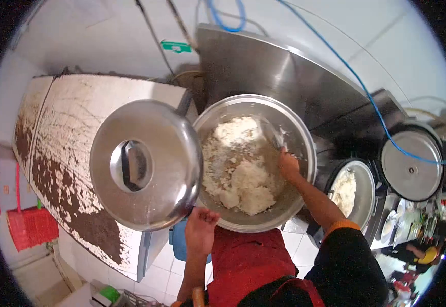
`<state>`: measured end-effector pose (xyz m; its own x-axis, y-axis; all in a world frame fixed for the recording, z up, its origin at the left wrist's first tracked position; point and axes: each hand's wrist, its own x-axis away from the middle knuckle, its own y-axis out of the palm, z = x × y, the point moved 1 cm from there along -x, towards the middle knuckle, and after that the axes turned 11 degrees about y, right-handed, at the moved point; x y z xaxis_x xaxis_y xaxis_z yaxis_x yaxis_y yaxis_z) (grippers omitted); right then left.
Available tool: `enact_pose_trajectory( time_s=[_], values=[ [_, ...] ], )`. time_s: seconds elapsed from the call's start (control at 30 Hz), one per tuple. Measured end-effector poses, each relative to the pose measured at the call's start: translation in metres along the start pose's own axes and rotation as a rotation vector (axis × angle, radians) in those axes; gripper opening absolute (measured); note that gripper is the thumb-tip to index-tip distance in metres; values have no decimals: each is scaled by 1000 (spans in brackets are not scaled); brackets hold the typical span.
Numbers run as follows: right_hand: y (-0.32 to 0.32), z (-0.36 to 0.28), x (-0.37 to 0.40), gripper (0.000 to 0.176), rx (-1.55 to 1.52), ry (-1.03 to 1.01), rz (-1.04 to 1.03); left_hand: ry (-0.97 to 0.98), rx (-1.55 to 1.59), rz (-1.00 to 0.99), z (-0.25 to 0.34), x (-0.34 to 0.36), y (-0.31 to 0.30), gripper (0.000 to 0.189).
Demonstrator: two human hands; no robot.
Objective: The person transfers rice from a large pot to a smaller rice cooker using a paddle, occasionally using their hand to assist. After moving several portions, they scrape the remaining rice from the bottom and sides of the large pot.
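Note:
A large round metal pot [310, 179] stands in front of me with clumps of cooked white rice [253, 187] inside. My right hand [288, 165] reaches over its right side, closed around the end of a paddle-like utensil [279, 137] that lies along the inner wall. At the pot's lower left rim is my left hand [201, 225], its fingers curled in. It also sits by the edge of a big steel lid [169, 174], and whether it grips rim or lid is hidden. The lid has a black handle and overlaps the pot's left edge.
A white, heavily worn surface [69, 117] extends left under the lid. To the right stands a smaller open rice cooker [368, 192] with rice, its round lid [411, 163] raised. A steel backsplash [264, 66] rises behind. A blue cord [356, 77] hangs across. Another person [422, 254] is far right.

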<state>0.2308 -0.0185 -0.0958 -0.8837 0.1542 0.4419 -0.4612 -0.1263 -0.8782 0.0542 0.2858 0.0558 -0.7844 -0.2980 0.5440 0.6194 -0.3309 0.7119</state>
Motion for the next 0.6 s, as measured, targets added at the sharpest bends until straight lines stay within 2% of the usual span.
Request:
enact_pose_trajectory(
  time_s=[0.07,0.1,0.13,0.2,0.23,0.27,0.33,0.37,0.43,0.47,0.53,0.57,0.6],
  values=[
    [20,-25,-32,49,-4,-251,249,109,-59,-90,21,11,-10,25],
    [-29,-50,-16,44,-163,-179,63,113,-58,-74,27,13,-19,25],
    [-51,-67,-6,44,-162,-182,46,137,-76,-54,34,17,-27,25],
    [-75,-89,-3,29,-55,-383,-104,163,-89,-39,39,16,-31,26],
    [-8,-91,-29,31,-3,-619,229,173,-93,-33,39,14,-29,26],
    [6,-92,-24,31,-4,-617,227,178,-103,-27,40,13,-28,27],
    [17,-97,-12,33,12,-859,203,163,-129,-56,38,6,-22,27],
    [1,-94,2,33,10,-855,207,149,-152,-80,37,2,-18,27],
    [-49,-85,42,36,124,-858,1,131,-158,-92,37,0,-11,27],
    [-47,-76,48,36,121,-851,1,115,-159,-97,38,-1,-9,27],
    [-42,-38,51,40,-12,-585,45,116,-165,-103,39,-1,-7,28],
    [-42,-25,47,40,-6,-586,43,129,-168,-107,39,0,-7,28],
    [-42,-12,38,40,25,-363,57,131,-165,-104,37,-1,-8,28]
  ],
)
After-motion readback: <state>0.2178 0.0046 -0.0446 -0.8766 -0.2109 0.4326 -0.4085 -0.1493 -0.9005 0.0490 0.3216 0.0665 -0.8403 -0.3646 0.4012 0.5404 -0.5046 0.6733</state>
